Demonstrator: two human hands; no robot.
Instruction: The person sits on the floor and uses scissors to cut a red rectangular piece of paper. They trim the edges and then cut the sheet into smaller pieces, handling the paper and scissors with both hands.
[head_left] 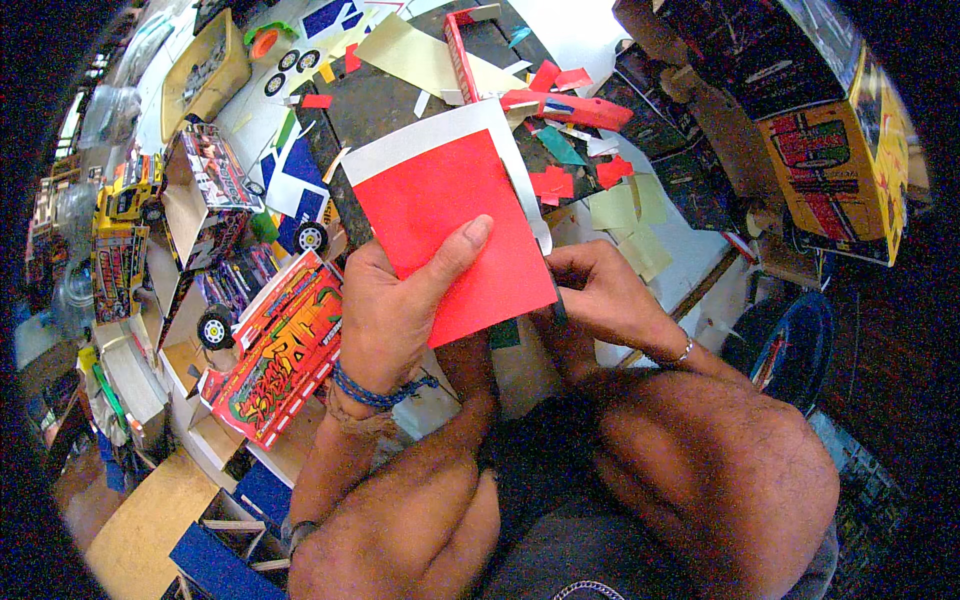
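In the middle of the view, the red sheet (450,190) is pinched in the left hand (385,305), thumb on top. The right hand (610,290) curls closed around a dark tool (560,307), perhaps scissors, mostly hidden. For clean trimming, hold the sheet taut, follow the colour line, and let the white strip (524,190) fall outward.

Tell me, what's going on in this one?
A person is working on a red sheet with a white border. The left hand grips it, thumb across the front. The right hand is at the right edge, curled around a dark item, mostly hidden. There, a white strip stands partly away from the red. Red scraps lie beyond the sheet, and a red-sided model truck is to the left.
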